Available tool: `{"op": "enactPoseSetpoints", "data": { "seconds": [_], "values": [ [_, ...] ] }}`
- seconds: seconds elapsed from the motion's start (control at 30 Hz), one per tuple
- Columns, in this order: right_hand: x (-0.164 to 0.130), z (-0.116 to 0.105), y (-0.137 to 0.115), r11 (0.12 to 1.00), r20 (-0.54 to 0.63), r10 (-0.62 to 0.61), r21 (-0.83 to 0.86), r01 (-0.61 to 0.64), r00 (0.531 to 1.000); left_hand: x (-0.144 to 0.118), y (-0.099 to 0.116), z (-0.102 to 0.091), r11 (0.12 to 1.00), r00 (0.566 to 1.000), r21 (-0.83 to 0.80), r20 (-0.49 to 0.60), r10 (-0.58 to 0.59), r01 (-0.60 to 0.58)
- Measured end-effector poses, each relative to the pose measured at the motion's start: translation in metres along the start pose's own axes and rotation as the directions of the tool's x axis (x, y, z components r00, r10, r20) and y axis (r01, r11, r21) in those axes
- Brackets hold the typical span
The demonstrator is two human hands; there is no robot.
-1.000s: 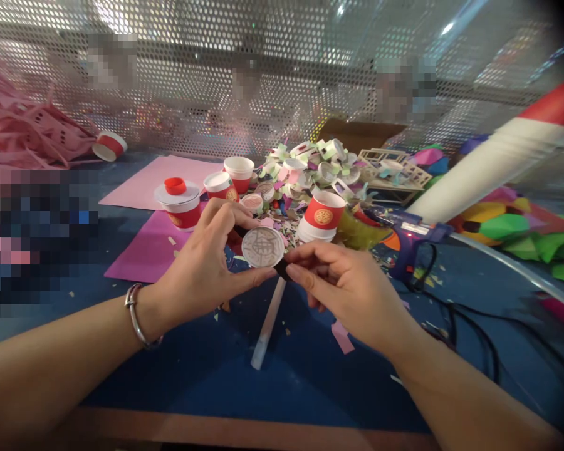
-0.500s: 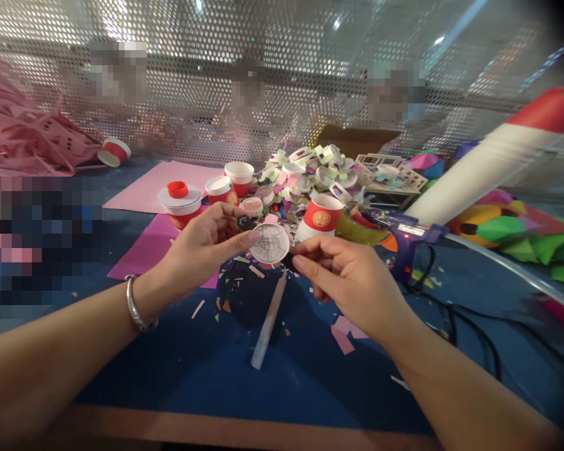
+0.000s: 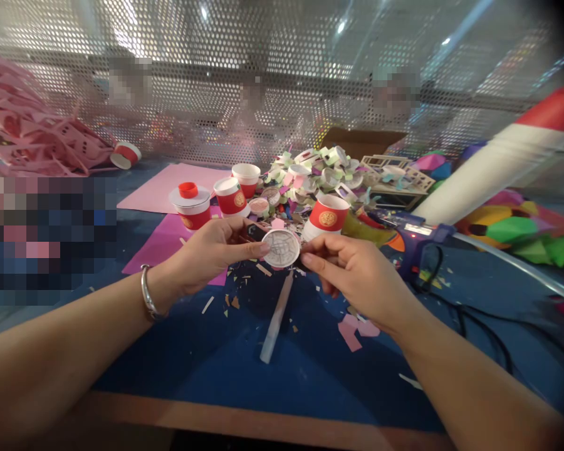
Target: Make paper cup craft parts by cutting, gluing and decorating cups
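Observation:
My left hand point(image 3: 211, 254) pinches a small white paper disc point(image 3: 281, 248) with a cut pattern, held up over the blue table point(image 3: 225, 369). My right hand point(image 3: 357, 275) grips a dark object at the disc's right edge; most of it is hidden by the fingers. A silver bracelet sits on my left wrist. A white glue stick point(image 3: 276, 318) lies on the table just below the hands, among paper scraps.
Red and white paper cups point(image 3: 328, 216) and a capped cup point(image 3: 192, 207) stand behind the hands on pink paper sheets point(image 3: 169, 181). A blue glue gun point(image 3: 411, 241) with black cable lies at right. Cut paper pieces are heaped at the back. A perforated metal screen closes the far side.
Both hands have moved slightly away from me and lowered with the disc, which now tilts flatter. The view has shifted a little to the left.

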State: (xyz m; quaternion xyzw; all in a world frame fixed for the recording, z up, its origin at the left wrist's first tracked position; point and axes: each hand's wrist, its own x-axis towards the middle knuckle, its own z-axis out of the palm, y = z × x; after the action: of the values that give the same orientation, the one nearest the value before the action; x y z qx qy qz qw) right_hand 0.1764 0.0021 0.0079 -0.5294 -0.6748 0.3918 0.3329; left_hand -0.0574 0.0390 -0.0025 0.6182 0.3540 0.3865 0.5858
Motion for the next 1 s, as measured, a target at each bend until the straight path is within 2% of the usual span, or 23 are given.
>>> {"op": "enactPoseSetpoints", "data": {
  "seconds": [0.07, 0.13, 0.23, 0.3, 0.4, 0.47, 0.53, 0.6, 0.67, 0.77, 0.87, 0.93, 1.0],
  "values": [
    [0.001, -0.001, 0.002, 1.000, 0.024, -0.004, -0.019, 0.004, 1.000, 0.001, -0.004, -0.001, 1.000, 1.000, 0.016, -0.015, 0.012, -0.012],
    [0.004, -0.003, 0.003, 0.999, 0.016, -0.008, -0.033, 0.008, 1.000, 0.003, -0.009, -0.002, 0.998, 0.996, 0.057, -0.081, 0.046, -0.041],
    [0.009, -0.008, 0.003, 1.000, -0.067, -0.012, -0.012, 0.011, 0.998, 0.005, -0.014, -0.003, 0.970, 0.955, 0.222, -0.254, 0.151, -0.094],
    [0.014, -0.012, -0.001, 0.999, -0.150, -0.017, 0.027, 0.021, 0.988, 0.003, -0.015, -0.002, 0.932, 0.938, 0.347, -0.275, 0.209, -0.106],
    [0.026, -0.021, -0.013, 0.996, -0.260, -0.050, 0.065, 0.069, 0.964, -0.002, -0.012, 0.003, 0.851, 0.973, 0.507, -0.089, 0.211, -0.138],
    [0.041, -0.030, -0.023, 0.993, -0.313, -0.080, 0.061, 0.104, 0.946, -0.005, -0.009, 0.007, 0.799, 0.979, 0.572, 0.045, 0.197, -0.187],
    [0.066, -0.041, -0.031, 0.985, -0.401, -0.124, 0.060, 0.161, 0.908, -0.008, -0.007, 0.010, 0.757, 0.971, 0.608, 0.134, 0.199, -0.239],
    [0.096, -0.055, -0.037, 0.980, -0.511, -0.158, 0.023, 0.197, 0.845, -0.009, -0.006, 0.011, 0.727, 0.960, 0.627, 0.195, 0.202, -0.280],
    [0.128, -0.069, -0.037, 0.993, -0.598, -0.107, -0.032, 0.109, 0.794, -0.010, -0.006, 0.010, 0.710, 0.953, 0.636, 0.227, 0.202, -0.302],
    [0.161, -0.083, -0.030, 0.997, -0.615, -0.060, -0.071, 0.020, 0.786, -0.010, -0.006, 0.008, 0.693, 0.944, 0.642, 0.251, 0.213, -0.327],
    [0.171, -0.081, -0.021, 0.985, -0.601, -0.098, -0.170, -0.007, 0.793, -0.008, -0.006, 0.007, 0.675, 0.935, 0.649, 0.282, 0.217, -0.352],
    [0.170, -0.071, -0.021, 0.959, -0.540, -0.173, -0.282, 0.017, 0.823, -0.008, -0.006, 0.007, 0.671, 0.929, 0.646, 0.303, 0.212, -0.364],
    [0.168, -0.056, -0.025, 0.893, -0.378, -0.268, -0.442, 0.082, 0.886, -0.007, -0.005, 0.008, 0.668, 0.925, 0.644, 0.317, 0.209, -0.372]
  ]
}}
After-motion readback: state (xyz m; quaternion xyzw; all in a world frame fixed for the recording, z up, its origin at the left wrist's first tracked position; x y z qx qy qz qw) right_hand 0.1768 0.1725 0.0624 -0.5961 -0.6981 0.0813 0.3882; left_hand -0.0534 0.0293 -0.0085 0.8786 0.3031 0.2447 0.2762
